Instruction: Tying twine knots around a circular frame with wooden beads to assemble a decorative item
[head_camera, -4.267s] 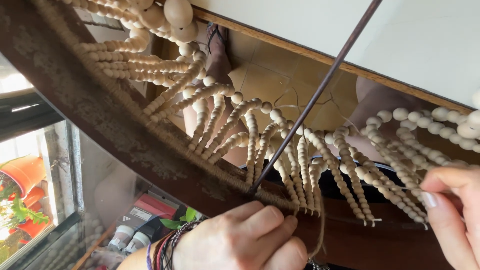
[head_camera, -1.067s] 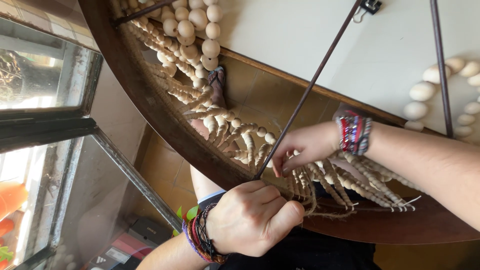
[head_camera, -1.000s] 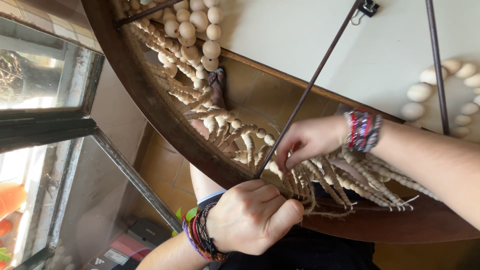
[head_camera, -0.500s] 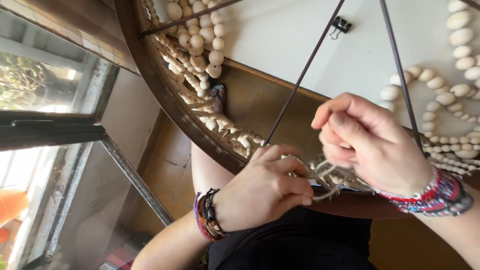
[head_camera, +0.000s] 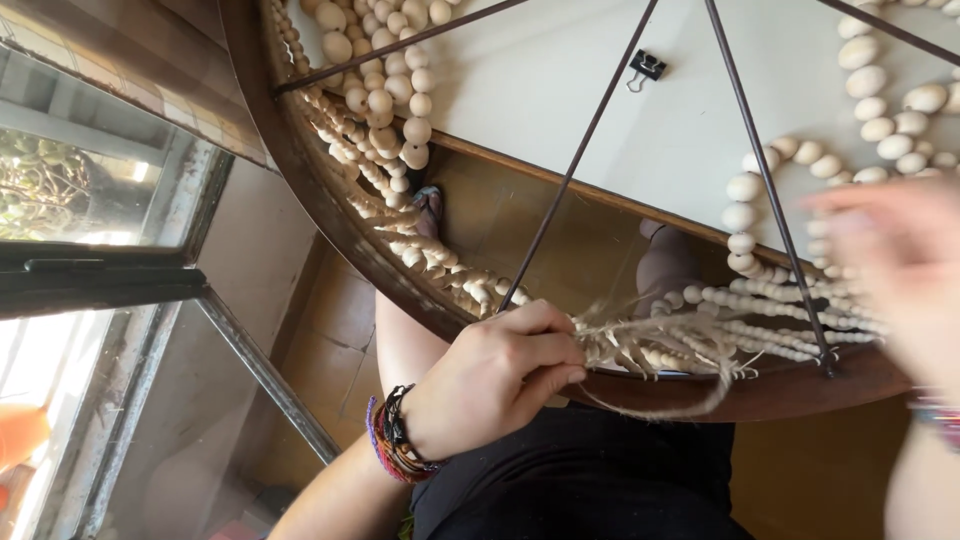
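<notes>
My left hand (head_camera: 500, 375), with woven bands on the wrist, pinches a bundle of jute twine (head_camera: 680, 405) at the lower rim of a big dark wooden hoop (head_camera: 290, 150). One loop of twine sags below the rim. Strands of pale wooden beads (head_camera: 400, 100) hang along the hoop and lie across its bottom beside my fingers. Thin dark metal spokes (head_camera: 578, 150) cross the hoop, one ending just above my left hand. My right hand (head_camera: 890, 270) is a blur at the right edge, over the bead strands and apart from the twine; its grip cannot be made out.
A white board (head_camera: 560, 70) stands behind the hoop with a black binder clip (head_camera: 647, 68) on a spoke. A window with a dark frame (head_camera: 90, 280) fills the left side. My lap in black cloth (head_camera: 600, 480) lies below, above a brown floor.
My right hand has pulled away from the twine bundle to the right and is now blurred. My left hand keeps its pinch at the rim. The view has shifted further along the hoop.
</notes>
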